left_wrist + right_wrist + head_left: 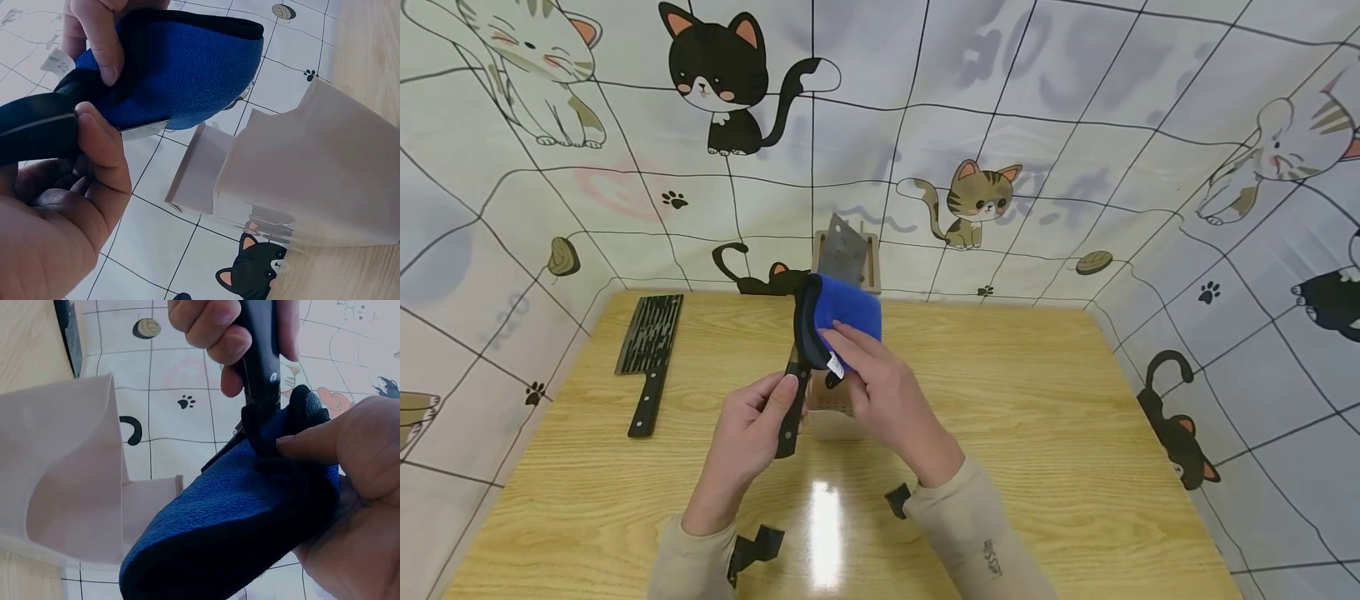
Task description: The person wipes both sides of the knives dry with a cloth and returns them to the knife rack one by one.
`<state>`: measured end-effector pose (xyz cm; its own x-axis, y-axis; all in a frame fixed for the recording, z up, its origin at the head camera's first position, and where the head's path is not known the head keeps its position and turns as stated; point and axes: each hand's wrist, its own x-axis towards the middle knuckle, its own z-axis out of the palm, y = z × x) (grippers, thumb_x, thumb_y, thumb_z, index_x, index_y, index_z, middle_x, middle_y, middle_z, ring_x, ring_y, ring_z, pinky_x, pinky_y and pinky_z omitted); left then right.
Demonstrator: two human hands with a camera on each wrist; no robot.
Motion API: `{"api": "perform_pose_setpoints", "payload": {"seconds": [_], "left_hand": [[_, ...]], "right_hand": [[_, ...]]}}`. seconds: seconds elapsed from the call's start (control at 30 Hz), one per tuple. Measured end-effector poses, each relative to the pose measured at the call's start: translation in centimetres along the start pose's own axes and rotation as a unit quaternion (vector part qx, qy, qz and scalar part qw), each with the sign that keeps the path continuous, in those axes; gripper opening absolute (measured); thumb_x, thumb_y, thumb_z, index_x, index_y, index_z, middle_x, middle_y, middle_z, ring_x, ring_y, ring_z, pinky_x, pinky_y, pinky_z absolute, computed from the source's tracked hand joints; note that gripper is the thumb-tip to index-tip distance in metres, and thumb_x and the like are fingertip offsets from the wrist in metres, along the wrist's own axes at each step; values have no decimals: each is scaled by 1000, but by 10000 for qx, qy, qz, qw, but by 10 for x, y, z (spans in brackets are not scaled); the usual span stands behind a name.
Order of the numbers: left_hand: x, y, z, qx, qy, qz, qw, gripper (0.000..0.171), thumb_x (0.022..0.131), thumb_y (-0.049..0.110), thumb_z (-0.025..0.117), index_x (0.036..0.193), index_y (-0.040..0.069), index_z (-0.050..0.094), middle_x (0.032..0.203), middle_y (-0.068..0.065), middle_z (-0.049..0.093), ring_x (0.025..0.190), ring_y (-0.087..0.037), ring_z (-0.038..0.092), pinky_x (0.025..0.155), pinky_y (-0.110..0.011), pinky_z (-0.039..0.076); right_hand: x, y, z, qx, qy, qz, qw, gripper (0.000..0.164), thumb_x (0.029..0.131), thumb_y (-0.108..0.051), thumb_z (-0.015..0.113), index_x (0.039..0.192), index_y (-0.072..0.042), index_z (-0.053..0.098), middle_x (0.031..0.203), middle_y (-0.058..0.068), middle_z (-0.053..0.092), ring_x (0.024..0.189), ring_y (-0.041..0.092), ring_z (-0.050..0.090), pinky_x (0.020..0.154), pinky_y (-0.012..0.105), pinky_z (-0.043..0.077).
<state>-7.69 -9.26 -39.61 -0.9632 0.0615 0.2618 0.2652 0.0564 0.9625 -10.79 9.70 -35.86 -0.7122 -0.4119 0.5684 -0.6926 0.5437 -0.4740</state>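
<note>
In the head view, my left hand (748,429) grips a knife by its black riveted handle (793,412). My right hand (887,392) holds a folded blue cloth (853,312) with black edging and a small white tag around the blade, just above the handle. Beyond the cloth, a broad grey metal blade (844,252) with a hole near its corner sticks out. The right wrist view shows the thumb pressing the blue cloth (231,481) while the other fingers are largely hidden. Most of the blade next to the handle is covered by cloth.
A cleaver (651,342) with a dark patterned blade and black handle lies at the table's left. Behind and below my hands stands a beige holder (838,425), its pale side large in the left wrist view. A cat-print tiled sheet (880,142) surrounds the wooden table (1015,417).
</note>
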Motion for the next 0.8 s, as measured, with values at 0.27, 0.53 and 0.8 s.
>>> {"api": "perform_pose_setpoints", "payload": {"seconds": [0.27, 0.53, 0.8], "left_hand": [[-2, 0, 0, -2, -257, 23, 9997, 32, 110, 12, 49, 86, -1, 66, 70, -12, 60, 59, -18, 58, 53, -30, 51], [-4, 2, -1, -2, -403, -131, 9991, 31, 110, 14, 49, 91, -2, 66, 73, -18, 61, 61, -18, 59, 56, -31, 53], [-4, 1, -4, 30, -437, -206, 9988, 31, 110, 14, 50, 90, -2, 66, 73, -11, 61, 62, -18, 59, 56, -31, 53]], "right_hand": [[10, 11, -4, -193, 194, 12, 9996, 46, 94, 15, 56, 136, -1, 64, 139, 23, 61, 126, 39, 63, 99, 46, 54], [26, 23, -8, -325, 284, 62, 9990, 46, 95, 15, 56, 137, 0, 64, 140, 25, 61, 127, 41, 61, 101, 48, 53], [45, 39, -8, -370, 307, 158, 9987, 45, 95, 15, 55, 138, 3, 62, 141, 25, 60, 132, 41, 58, 106, 48, 49]]}}
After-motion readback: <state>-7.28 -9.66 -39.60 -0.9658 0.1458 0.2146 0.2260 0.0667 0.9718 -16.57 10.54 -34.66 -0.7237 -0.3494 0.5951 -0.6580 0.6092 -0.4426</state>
